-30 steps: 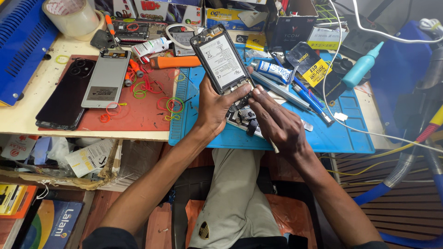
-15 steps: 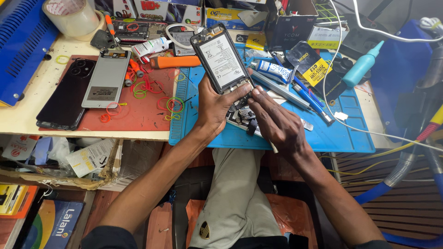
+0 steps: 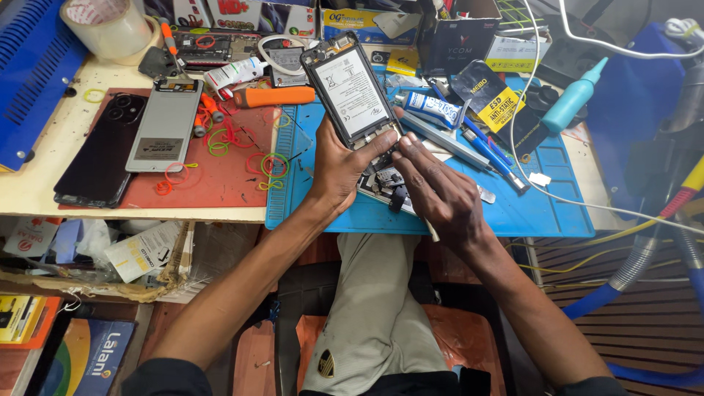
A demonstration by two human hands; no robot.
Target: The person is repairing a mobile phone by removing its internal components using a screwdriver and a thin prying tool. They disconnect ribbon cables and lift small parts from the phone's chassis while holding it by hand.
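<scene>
Cluttered with tools and parts, the blue work mat [image 3: 543,213] lies under both hands. Left hand [image 3: 339,165] grips the opened phone [image 3: 350,89] by its lower end, tilted up so its inside faces the person. Right hand [image 3: 440,192] is closed on a thin tool at the phone's bottom edge. Compared with earlier, the phone leans slightly more left.
</scene>
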